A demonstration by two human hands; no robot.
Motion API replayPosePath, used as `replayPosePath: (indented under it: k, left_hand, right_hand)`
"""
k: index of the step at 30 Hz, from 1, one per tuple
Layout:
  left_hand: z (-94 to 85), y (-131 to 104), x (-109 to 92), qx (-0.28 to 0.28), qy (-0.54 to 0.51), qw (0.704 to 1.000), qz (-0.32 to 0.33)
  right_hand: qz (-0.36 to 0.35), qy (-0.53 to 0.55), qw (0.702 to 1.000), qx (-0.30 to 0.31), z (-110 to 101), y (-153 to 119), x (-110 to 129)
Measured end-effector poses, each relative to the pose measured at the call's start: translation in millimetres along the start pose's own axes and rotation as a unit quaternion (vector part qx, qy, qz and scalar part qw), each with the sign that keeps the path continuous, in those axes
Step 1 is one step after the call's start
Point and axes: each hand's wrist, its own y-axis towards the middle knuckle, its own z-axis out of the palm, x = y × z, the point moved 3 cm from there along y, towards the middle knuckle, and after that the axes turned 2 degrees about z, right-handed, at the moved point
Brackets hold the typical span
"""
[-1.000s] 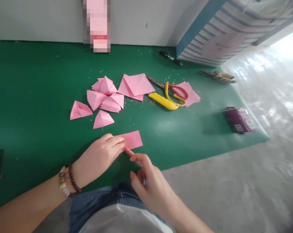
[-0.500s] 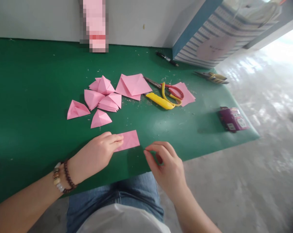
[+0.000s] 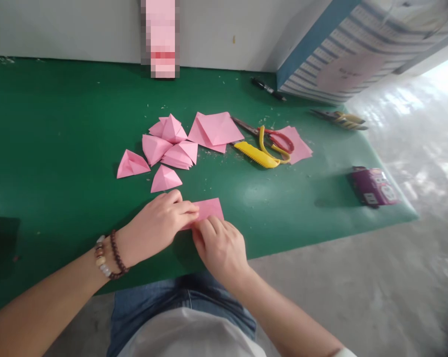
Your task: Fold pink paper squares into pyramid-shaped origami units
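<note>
Pressing the folded pink paper [image 3: 211, 206] against the green table [image 3: 71, 124], my left hand [image 3: 160, 220] lies low, fingers together over its left part; whether they also pinch it I cannot tell. My right hand [image 3: 222, 248] is curled narrow, fingertips at the paper's near edge, their grip hidden from view. Half a second ago that hand was off to the right, apart from the paper; now it has come in, while my left stays put.

Just beyond my left knuckles sits a small folded pyramid [image 3: 165, 179], with more folded pieces [image 3: 175, 130] clustered behind it. Flat pink sheets [image 3: 218, 129] lie next, by the scissors [image 3: 274, 132] and a toothed yellow handle [image 3: 255, 154].

The table's near edge runs close below my hands, over my jeans [image 3: 183, 297]. Green surface stretches leftward, and also rightward between my paper and the purple box [image 3: 376, 187] near the slanting right edge, leaving sideways room for either hand
</note>
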Motion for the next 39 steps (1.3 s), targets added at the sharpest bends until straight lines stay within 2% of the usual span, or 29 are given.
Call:
replayPosePath:
  k: [8,12,13,16,20,23,28,31,36,39]
  left_hand:
    - [-2.4,-0.7,1.3,0.017,0.013,1.0,0.008]
    - [-1.5,-2.2,1.9,0.033,0.024,0.999,0.01]
    - [-1.4,-2.6,1.7,0.032,0.026,0.999,0.011]
    - [-1.4,-3.7,0.8,0.019,0.025,0.999,0.009]
    - [-0.3,-5.3,1.0,-0.004,0.01,1.0,0.006]
    - [2.1,-6.7,1.9,-0.006,0.011,1.0,0.007]
    - [5.2,-8.9,0.8,0.011,0.04,0.999,0.013]
    - [6.0,-9.8,-0.7,0.025,0.057,0.998,0.019]
    - [5.5,-9.3,-3.5,0.058,0.068,0.996,0.024]
    - [3.6,-8.3,-5.3,0.058,0.062,0.996,0.023]
  right_hand:
    - [-0.007,0.055,0.998,-0.025,9.8,3.8,31.7]
    - [-0.033,0.193,0.981,-0.001,-7.4,-2.2,27.0]
    - [-0.015,0.215,0.976,-0.019,-14.4,-4.2,19.8]
    - [0.065,0.155,0.984,-0.06,-29.0,-11.4,-1.3]
    - [0.045,0.137,0.989,0.026,-21.6,-22.9,1.6]
    - [0.055,0.131,0.988,0.057,-12.9,-33.7,4.3]
    - [0.11,0.072,0.991,0.016,-17.3,-47.2,-24.4]
    - [0.123,0.056,0.991,-0.011,-22.1,-43.4,-36.8]
    - [0.089,0.059,0.994,0.019,-12.8,-20.4,-34.0]
    - [0.101,0.05,0.994,-0.013,-8.4,-13.4,-40.8]
